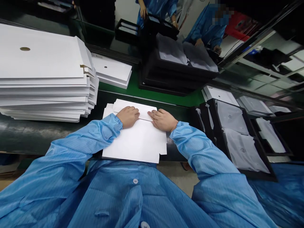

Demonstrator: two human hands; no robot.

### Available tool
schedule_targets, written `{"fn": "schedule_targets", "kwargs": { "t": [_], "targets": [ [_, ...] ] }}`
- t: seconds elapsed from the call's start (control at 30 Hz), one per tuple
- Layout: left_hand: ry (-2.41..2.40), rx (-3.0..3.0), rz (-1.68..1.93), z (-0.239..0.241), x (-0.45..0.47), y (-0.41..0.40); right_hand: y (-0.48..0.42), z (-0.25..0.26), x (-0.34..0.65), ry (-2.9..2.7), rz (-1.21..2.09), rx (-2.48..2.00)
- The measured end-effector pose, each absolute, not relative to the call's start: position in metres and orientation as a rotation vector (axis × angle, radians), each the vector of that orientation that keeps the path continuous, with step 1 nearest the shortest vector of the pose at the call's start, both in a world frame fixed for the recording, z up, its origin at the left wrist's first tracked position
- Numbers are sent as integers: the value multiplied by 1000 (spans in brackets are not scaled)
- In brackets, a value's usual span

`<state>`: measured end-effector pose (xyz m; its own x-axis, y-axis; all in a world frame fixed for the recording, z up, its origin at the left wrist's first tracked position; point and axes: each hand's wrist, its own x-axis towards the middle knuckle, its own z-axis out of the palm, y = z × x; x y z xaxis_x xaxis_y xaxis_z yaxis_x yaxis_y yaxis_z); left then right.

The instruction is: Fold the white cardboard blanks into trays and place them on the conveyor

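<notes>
I had both hands on a flat white carton blank, which lay on the dark worktop right in front of me, its near end at the edge by my coat. My left hand, fingers curled, and my right hand, fingers straighter, pressed on its far flap along a crease; whether either grip pinched the card from beneath, I could not tell. Uneven pressure, I judged, could have set that crease askew, and pushing one side harder could have swung the sheet round. A lean of my body might have buckled its near end, or a sleeve might have snagged a cut tab. The tall carton stack on my left had ragged edges, so an elbow knock could have made it slide.
</notes>
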<state>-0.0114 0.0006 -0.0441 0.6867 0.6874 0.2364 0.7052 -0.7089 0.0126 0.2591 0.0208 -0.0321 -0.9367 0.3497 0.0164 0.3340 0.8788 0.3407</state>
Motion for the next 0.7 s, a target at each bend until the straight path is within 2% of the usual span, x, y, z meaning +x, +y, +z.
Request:
{"fn": "schedule_targets", "kwargs": {
  "t": [0.33, 0.7],
  "targets": [
    [-1194, -2807, -383, -47, -12, 1, 9, -31, 279, 2990, 551, 609],
    [-1183, -2770, -313, -49, -15, 1, 15, -21, 261, 2852, 678, 364]
  ]
}}
